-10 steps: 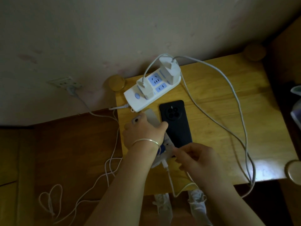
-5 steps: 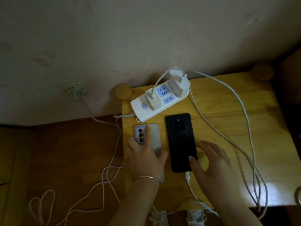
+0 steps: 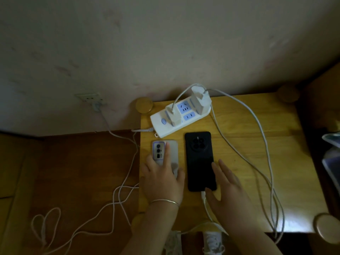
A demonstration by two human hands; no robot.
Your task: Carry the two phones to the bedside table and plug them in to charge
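Now both phones are lying face down on the tabletop (image 3: 239, 162), side by side, w/ the power strip (image 3: 180, 116) just behind. Left hand (image 3: 161, 179) is resting flat on the silver phone (image 3: 172, 153), fingers apart. Right hand (image 3: 228, 186) is touching the black phone (image 3: 199, 161), fingers spread, not gripping. Black phone's cable (image 3: 203, 196) looks plugged in. Silver phone's plug is hidden, so prob. next: check it.
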